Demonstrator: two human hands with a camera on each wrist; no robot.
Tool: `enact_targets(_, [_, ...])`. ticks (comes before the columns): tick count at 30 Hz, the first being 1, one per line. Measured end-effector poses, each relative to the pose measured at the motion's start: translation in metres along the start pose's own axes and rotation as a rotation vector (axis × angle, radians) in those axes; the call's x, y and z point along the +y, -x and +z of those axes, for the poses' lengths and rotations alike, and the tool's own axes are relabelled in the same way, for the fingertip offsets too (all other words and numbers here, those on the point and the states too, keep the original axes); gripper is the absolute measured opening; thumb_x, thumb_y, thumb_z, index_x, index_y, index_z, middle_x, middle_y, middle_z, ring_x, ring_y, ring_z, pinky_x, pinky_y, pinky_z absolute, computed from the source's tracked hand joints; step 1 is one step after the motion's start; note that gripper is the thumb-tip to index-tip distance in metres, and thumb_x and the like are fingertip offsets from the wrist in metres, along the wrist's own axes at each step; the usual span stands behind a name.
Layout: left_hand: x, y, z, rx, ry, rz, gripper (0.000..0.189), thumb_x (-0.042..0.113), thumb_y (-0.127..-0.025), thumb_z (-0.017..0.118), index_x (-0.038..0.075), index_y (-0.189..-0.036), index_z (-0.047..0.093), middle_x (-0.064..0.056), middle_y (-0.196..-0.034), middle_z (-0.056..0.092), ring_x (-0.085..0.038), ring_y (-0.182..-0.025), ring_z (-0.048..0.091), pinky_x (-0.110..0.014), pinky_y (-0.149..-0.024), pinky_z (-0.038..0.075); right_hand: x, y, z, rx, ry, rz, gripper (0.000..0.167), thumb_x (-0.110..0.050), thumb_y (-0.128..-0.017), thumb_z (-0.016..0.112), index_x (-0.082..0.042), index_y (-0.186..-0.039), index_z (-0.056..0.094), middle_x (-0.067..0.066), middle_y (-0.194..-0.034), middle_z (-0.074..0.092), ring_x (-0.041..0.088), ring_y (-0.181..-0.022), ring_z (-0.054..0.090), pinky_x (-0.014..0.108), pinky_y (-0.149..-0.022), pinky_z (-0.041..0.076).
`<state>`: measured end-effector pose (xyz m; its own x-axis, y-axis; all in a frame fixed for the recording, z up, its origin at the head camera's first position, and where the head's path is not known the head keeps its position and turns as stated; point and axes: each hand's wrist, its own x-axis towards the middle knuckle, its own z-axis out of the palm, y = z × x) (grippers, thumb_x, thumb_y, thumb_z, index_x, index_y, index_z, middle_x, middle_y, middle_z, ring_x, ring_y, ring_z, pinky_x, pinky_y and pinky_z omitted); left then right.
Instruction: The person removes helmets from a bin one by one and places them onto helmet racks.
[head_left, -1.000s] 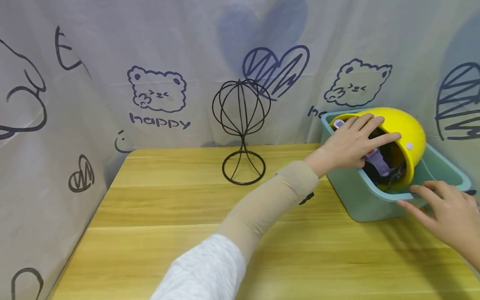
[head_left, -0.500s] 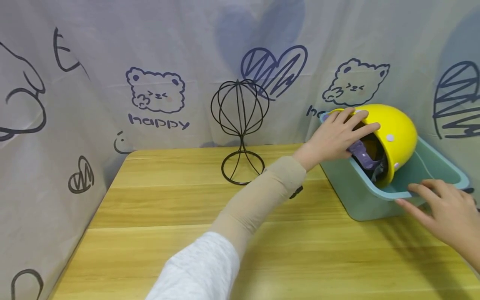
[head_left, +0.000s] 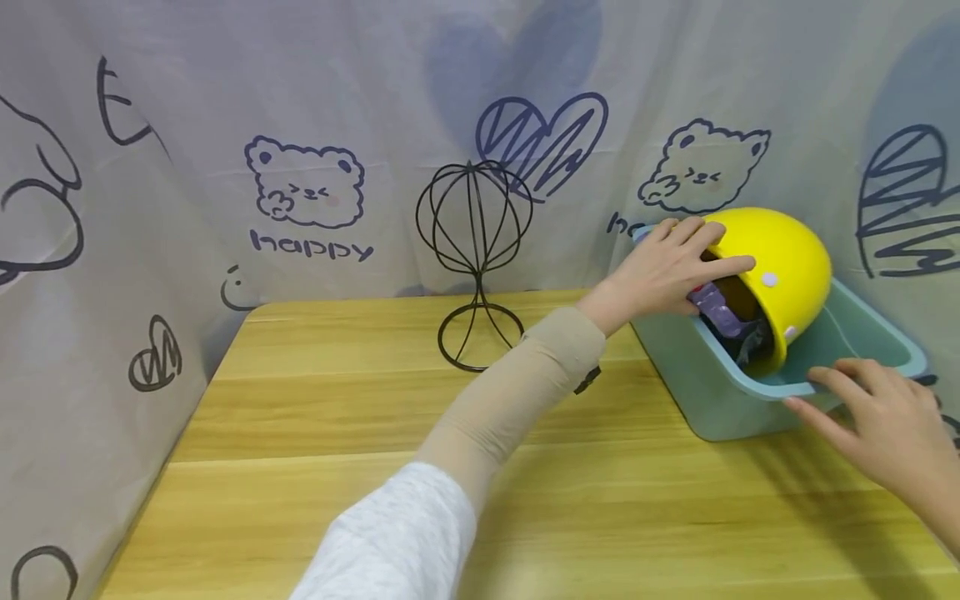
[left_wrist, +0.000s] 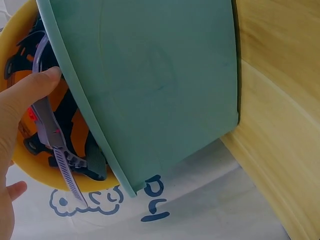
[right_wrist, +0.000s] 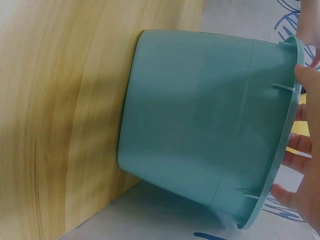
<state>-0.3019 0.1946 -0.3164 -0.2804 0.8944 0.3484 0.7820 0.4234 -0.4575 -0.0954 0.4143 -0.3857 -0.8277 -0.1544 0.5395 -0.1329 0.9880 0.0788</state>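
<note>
A yellow hard hat [head_left: 787, 250] with white dots lies tilted on its side in a teal plastic bin [head_left: 701, 392], its open underside turned left. Purple-grey and black headband straps [left_wrist: 47, 120] show inside the shell. My left hand [head_left: 667, 267] holds the hat at its brim, fingers spread over the edge and thumb inside by the headband. My right hand [head_left: 885, 412] grips the bin's near right rim, fingers over the edge and thumb on the outer side. In the right wrist view the bin wall [right_wrist: 195, 110] fills the middle, with the right-hand fingers [right_wrist: 300, 142] along the rim.
A black wire ball-shaped stand [head_left: 480, 275] with a ring base stands at the back middle of the wooden table [head_left: 300, 417]. Behind it hangs a pale curtain [head_left: 420, 83] with drawn bears and hearts. The bin stands at the table's right side.
The hard hat has turned and shifted left a little in the bin, together with my left hand. My right hand stays on the bin rim.
</note>
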Motion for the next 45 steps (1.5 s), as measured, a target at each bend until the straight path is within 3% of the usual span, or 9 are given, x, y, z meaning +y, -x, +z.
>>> enact_targets(6, [0.005, 0.002, 0.001, -0.002, -0.001, -0.018, 0.072, 0.071, -0.085, 0.052, 0.046, -0.148, 0.026, -0.005, -0.148, 0.034, -0.023, -0.136, 0.033, -0.033, -0.095, 0.046, 0.000, 0.002, 0.002, 0.025, -0.015, -0.024, 0.078, -0.074, -0.089, 0.041, -0.001, -0.101, 0.067, 0.027, -0.101, 0.058, 0.045, -0.086, 0.056, 0.064, -0.071, 0.043])
enact_targets(12, [0.008, 0.001, -0.003, -0.001, 0.015, -0.036, 0.073, 0.073, -0.085, 0.050, 0.046, -0.148, 0.025, -0.005, -0.148, 0.033, -0.022, -0.134, 0.033, -0.031, -0.090, 0.048, 0.001, 0.006, 0.002, 0.045, -0.031, -0.029, 0.083, -0.077, -0.088, 0.034, -0.001, -0.102, 0.066, 0.027, -0.101, 0.057, 0.046, -0.084, 0.056, 0.065, -0.069, 0.043])
enact_targets(18, [0.007, 0.003, -0.010, 0.007, 0.008, -0.036, 0.071, 0.073, -0.086, 0.048, 0.046, -0.148, 0.026, -0.005, -0.145, 0.034, -0.022, -0.129, 0.036, -0.030, -0.084, 0.047, 0.000, 0.006, -0.001, -0.002, -0.011, 0.003, 0.073, -0.071, -0.088, 0.047, -0.001, -0.103, 0.066, 0.028, -0.104, 0.057, 0.047, -0.090, 0.055, 0.068, -0.077, 0.041])
enact_targets(25, [-0.001, 0.005, -0.020, 0.107, 0.000, -0.059, 0.069, 0.075, -0.086, 0.045, 0.046, -0.147, 0.030, -0.005, -0.145, 0.037, -0.021, -0.127, 0.039, -0.034, -0.089, 0.046, -0.003, 0.005, -0.003, -0.007, 0.003, 0.012, 0.075, -0.073, -0.087, 0.045, -0.003, -0.101, 0.067, 0.026, -0.102, 0.058, 0.045, -0.090, 0.055, 0.069, -0.078, 0.041])
enact_targets(30, [-0.009, 0.005, -0.029, 0.182, -0.005, -0.073, 0.065, 0.071, -0.088, 0.046, 0.044, -0.146, 0.034, -0.006, -0.144, 0.039, -0.023, -0.128, 0.039, -0.037, -0.095, 0.046, -0.005, 0.003, -0.006, -0.036, 0.015, 0.059, 0.067, -0.067, -0.088, 0.053, -0.003, -0.103, 0.066, 0.026, -0.105, 0.057, 0.045, -0.095, 0.054, 0.070, -0.082, 0.039])
enact_targets(38, [-0.021, 0.010, -0.037, 0.204, -0.039, -0.064, 0.063, 0.071, -0.089, 0.042, 0.044, -0.146, 0.034, -0.007, -0.144, 0.039, -0.024, -0.130, 0.038, -0.039, -0.097, 0.046, -0.007, 0.000, -0.005, -0.060, 0.034, 0.070, 0.064, -0.063, -0.088, 0.056, -0.002, -0.103, 0.066, 0.027, -0.106, 0.056, 0.046, -0.095, 0.053, 0.070, -0.081, 0.039])
enact_targets(41, [-0.026, 0.014, -0.042, 0.210, -0.042, -0.059, 0.062, 0.070, -0.090, 0.041, 0.044, -0.145, 0.035, -0.008, -0.145, 0.039, -0.025, -0.131, 0.038, -0.040, -0.098, 0.047, -0.007, -0.002, -0.004, -0.026, 0.039, 0.033, 0.073, -0.071, -0.089, 0.046, -0.001, -0.100, 0.067, 0.027, -0.102, 0.058, 0.045, -0.089, 0.056, 0.066, -0.075, 0.043])
enact_targets(45, [-0.033, 0.019, -0.049, 0.221, -0.051, -0.056, 0.061, 0.070, -0.090, 0.041, 0.044, -0.145, 0.035, -0.009, -0.145, 0.039, -0.026, -0.131, 0.038, -0.041, -0.097, 0.047, -0.008, -0.006, -0.004, -0.012, 0.042, 0.015, 0.071, -0.070, -0.088, 0.049, -0.002, -0.098, 0.069, 0.027, -0.099, 0.060, 0.044, -0.085, 0.057, 0.063, -0.071, 0.045])
